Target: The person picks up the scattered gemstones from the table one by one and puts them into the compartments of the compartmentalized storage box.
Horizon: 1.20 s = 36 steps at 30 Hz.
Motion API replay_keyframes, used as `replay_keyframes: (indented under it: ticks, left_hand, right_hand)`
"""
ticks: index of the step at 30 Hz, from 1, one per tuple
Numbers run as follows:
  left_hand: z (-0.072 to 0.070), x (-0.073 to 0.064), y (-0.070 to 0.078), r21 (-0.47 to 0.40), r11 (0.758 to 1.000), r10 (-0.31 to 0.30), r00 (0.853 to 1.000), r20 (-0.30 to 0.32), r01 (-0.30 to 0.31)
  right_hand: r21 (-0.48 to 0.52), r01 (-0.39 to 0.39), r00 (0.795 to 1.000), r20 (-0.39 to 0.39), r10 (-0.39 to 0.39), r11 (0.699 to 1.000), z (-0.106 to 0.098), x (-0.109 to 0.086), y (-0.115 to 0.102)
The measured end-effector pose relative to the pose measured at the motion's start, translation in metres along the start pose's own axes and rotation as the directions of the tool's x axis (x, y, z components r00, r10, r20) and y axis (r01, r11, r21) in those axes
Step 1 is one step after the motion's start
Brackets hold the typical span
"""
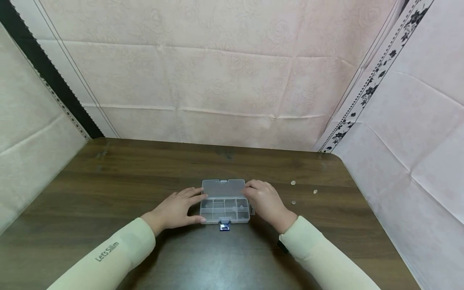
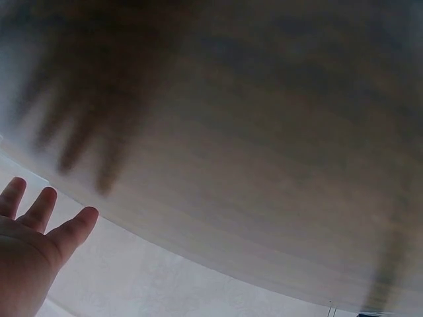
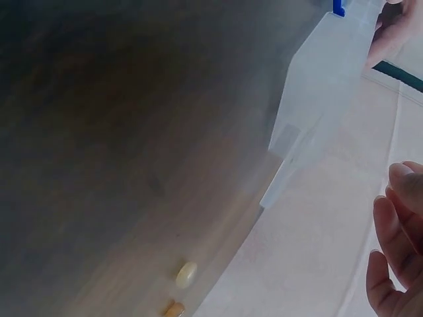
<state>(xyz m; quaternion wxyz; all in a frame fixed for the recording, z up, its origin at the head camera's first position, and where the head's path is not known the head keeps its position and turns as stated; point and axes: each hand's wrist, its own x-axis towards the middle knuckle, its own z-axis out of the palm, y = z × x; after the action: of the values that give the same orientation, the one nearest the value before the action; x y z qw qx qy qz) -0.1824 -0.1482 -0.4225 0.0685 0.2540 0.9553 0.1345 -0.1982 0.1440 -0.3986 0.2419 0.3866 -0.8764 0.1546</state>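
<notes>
A clear plastic compartment box (image 1: 224, 210) lies on the table with its lid (image 1: 222, 188) folded back. Its blue latch (image 1: 224, 226) points toward me. My left hand (image 1: 179, 208) rests at the box's left side, fingers spread and fairly straight, thumb tip at the front left corner. Over the right edge of the box hovers my right hand (image 1: 266, 202), fingers bent, with the thumb tip close to the index finger (image 3: 390, 221). I cannot tell whether a small piece sits between them. Tiny pale pieces (image 1: 242, 206) show in a right-hand compartment.
Right of the box, three small pale round pieces lie on the wooden table: one at the back (image 1: 293, 183), one farther right (image 1: 315, 191) and one nearer (image 1: 293, 202). Pale cloth (image 1: 224, 80) hangs behind the table and along both sides.
</notes>
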Motion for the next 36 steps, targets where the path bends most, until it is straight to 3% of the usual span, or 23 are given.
replay_keyframes:
  ticks: [19,36]
  left_hand:
    - [-0.001,0.0,0.0,-0.004,1.0,-0.004,1.0,0.013,0.004]
    - [-0.002,0.0,0.0,0.001,1.0,-0.013,1.0,0.014,0.013]
  right_hand:
    - [0.054,0.019,1.0,0.021,-0.02,0.998,0.013,0.015,-0.012]
    - [0.087,0.028,0.994,0.101,-0.037,0.996,0.025,0.023,-0.026]
